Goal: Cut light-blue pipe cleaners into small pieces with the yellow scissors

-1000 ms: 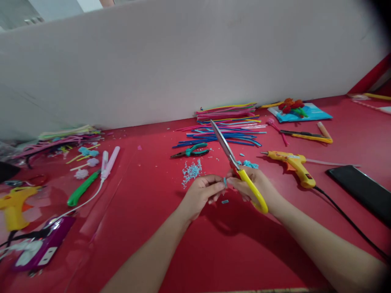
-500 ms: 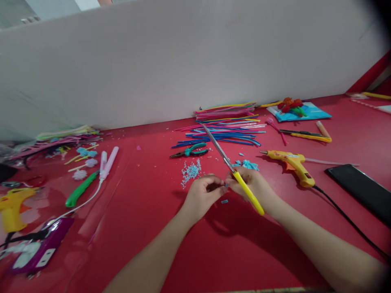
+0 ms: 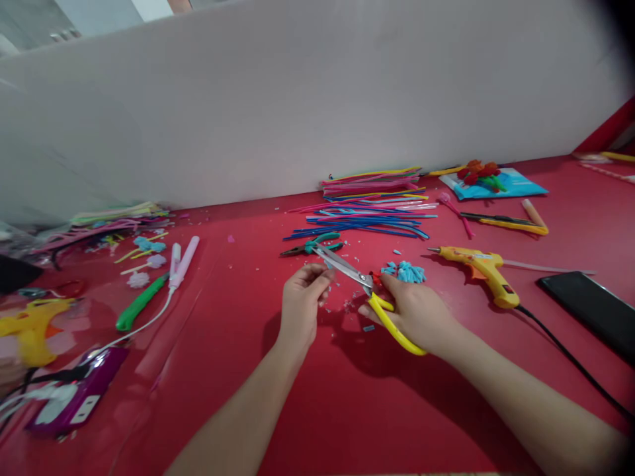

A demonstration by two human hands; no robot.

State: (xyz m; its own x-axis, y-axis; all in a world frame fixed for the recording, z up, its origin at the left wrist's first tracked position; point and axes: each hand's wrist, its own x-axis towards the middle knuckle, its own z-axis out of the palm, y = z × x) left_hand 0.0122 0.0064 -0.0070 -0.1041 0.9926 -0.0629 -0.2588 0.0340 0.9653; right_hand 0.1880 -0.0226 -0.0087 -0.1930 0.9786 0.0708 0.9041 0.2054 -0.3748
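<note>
My right hand (image 3: 419, 311) grips scissors (image 3: 397, 330) with yellow handles; their blades point up and left toward my left hand. With thumb and finger together, my left hand (image 3: 303, 301) pinches a small light-blue piece (image 3: 328, 264), apparently cut pipe cleaner, close to the blades. Light-blue trimmings (image 3: 347, 304) lie scattered between my hands, partly hidden by the left one. Just behind my right hand is a heap of short blue pipe cleaner pieces (image 3: 411, 272). A tiny blue piece (image 3: 368, 328) lies on the red table below the scissors.
Teal pliers (image 3: 317, 246) and coloured pipe cleaners (image 3: 367, 221) lie beyond my hands. At right are a yellow glue gun (image 3: 476, 268) with a cord and a black phone (image 3: 588, 311). Leftward lie a green-handled tool (image 3: 141, 304), a pink straightener (image 3: 186, 261) and another person's hand (image 3: 10, 375).
My hands have moved apart, the left one going left and slightly up. The scissors have swung from resting across my right hand to a working grip, blades toward the left hand.
</note>
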